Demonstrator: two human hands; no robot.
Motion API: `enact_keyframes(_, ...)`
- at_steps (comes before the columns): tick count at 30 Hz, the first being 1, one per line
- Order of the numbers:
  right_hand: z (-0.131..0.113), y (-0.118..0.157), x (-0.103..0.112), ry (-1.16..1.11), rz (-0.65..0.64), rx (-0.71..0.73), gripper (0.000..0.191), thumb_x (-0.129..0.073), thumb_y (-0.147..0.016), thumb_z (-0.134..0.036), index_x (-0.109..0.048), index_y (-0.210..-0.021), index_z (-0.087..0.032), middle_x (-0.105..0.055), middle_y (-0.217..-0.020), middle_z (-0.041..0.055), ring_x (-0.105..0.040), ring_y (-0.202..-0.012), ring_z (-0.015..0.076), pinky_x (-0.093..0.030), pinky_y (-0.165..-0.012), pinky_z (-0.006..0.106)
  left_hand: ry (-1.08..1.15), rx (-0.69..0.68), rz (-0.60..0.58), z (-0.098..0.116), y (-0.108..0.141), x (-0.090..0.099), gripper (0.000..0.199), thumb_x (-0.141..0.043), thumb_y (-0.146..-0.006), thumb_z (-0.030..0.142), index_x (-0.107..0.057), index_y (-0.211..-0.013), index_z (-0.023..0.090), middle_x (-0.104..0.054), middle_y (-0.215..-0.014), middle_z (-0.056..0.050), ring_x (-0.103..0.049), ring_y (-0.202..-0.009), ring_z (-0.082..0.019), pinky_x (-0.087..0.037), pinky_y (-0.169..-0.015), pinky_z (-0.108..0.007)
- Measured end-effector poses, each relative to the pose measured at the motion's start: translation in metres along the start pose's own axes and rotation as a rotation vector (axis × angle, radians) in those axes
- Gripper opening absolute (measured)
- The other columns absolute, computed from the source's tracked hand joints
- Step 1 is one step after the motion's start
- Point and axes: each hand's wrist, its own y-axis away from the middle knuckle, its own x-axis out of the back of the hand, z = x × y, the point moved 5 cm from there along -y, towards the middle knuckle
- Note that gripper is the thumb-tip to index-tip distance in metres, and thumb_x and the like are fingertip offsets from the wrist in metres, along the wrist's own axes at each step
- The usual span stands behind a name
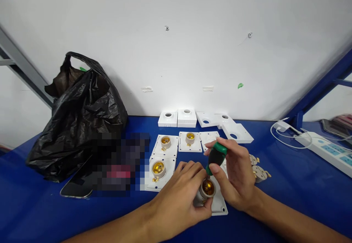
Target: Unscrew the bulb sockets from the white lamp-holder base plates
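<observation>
My right hand (233, 173) grips a screwdriver (217, 157) with a green and black handle, tilted with its tip down inside a lamp socket (208, 188). This round socket has a brass-coloured inside and sits on a white square base plate (220, 208). Closed around the socket's left side, my left hand (189, 188) has its thumb at the front and its fingers behind. To the left are more base plates with sockets on them, among them a near socket (158, 169), a socket behind it (165, 142) and one farther back (190, 137).
White covers with round holes (187, 119) stand along the wall. Loose socket parts (260, 174) lie right of my right hand. A black plastic bag (82, 122) and a phone (78, 184) are at left; a power strip (327, 149) with white cables is at right.
</observation>
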Motion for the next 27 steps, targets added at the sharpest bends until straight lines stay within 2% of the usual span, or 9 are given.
enact_keyframes(2,-0.003,0.003,-0.002,-0.053,-0.052,0.028,0.077,-0.062,-0.097,-0.001,-0.041,-0.167,-0.024,-0.063,-0.14,0.0117,-0.068,-0.117,0.0273,-0.061,-0.097,0.048,-0.007,-0.026,0.023,0.001,-0.001,0.001,0.03,-0.074,-0.083,0.008,-0.057,-0.103,0.022,-0.064,-0.106,-0.002,-0.061,-0.101,-0.027,-0.05,-0.09,-0.043)
enact_keyframes(5,-0.006,0.005,-0.001,-0.067,-0.055,0.073,0.077,-0.064,-0.097,-0.002,-0.04,-0.167,-0.023,-0.063,-0.141,0.0117,-0.068,-0.116,0.026,-0.061,-0.098,0.046,-0.012,-0.041,0.037,0.003,-0.002,0.003,0.034,-0.074,-0.081,0.005,-0.052,-0.098,0.023,-0.063,-0.104,-0.001,-0.061,-0.1,-0.026,-0.05,-0.09,-0.041)
enact_keyframes(10,-0.003,0.0,0.003,-0.017,-0.001,0.067,0.073,-0.074,-0.095,-0.009,-0.047,-0.159,-0.031,-0.065,-0.118,0.0054,-0.066,-0.095,0.0228,-0.059,-0.08,0.042,0.002,-0.048,0.029,0.004,-0.002,0.004,0.032,-0.074,-0.082,0.005,-0.051,-0.096,0.023,-0.062,-0.103,-0.001,-0.061,-0.098,-0.025,-0.049,-0.088,-0.039)
enact_keyframes(12,-0.002,-0.003,0.007,0.009,0.054,0.069,0.068,-0.077,-0.094,-0.012,-0.052,-0.154,-0.032,-0.063,-0.109,0.0033,-0.064,-0.092,0.0231,-0.057,-0.078,0.042,-0.003,-0.032,0.023,0.003,-0.001,0.003,0.03,-0.074,-0.083,0.007,-0.054,-0.099,0.023,-0.062,-0.103,-0.001,-0.06,-0.098,-0.025,-0.049,-0.087,-0.04)
enact_keyframes(17,0.002,-0.01,0.012,0.097,0.109,0.055,0.063,-0.077,-0.092,-0.009,-0.056,-0.147,-0.033,-0.061,-0.111,0.0042,-0.06,-0.095,0.0244,-0.056,-0.079,0.043,0.017,0.049,0.019,-0.003,-0.003,0.002,0.03,-0.071,-0.086,0.008,-0.06,-0.11,0.022,-0.066,-0.109,-0.002,-0.061,-0.104,-0.027,-0.048,-0.095,-0.046)
enact_keyframes(20,0.004,-0.014,0.014,0.113,0.126,0.045,0.061,-0.077,-0.092,-0.008,-0.058,-0.145,-0.032,-0.059,-0.109,0.0031,-0.06,-0.096,0.024,-0.054,-0.084,0.045,0.02,0.084,0.03,-0.007,-0.003,0.003,0.025,-0.07,-0.088,0.009,-0.059,-0.106,0.022,-0.065,-0.109,-0.004,-0.061,-0.105,-0.028,-0.049,-0.095,-0.047)
enact_keyframes(27,0.013,-0.013,0.013,0.085,0.005,-0.116,0.05,-0.06,-0.106,-0.014,-0.052,-0.153,-0.03,-0.063,-0.124,0.0078,-0.064,-0.112,0.0256,-0.054,-0.095,0.047,-0.009,0.075,0.03,-0.007,-0.004,0.004,0.03,-0.072,-0.086,0.007,-0.058,-0.107,0.022,-0.064,-0.107,-0.002,-0.061,-0.102,-0.028,-0.05,-0.092,-0.044)
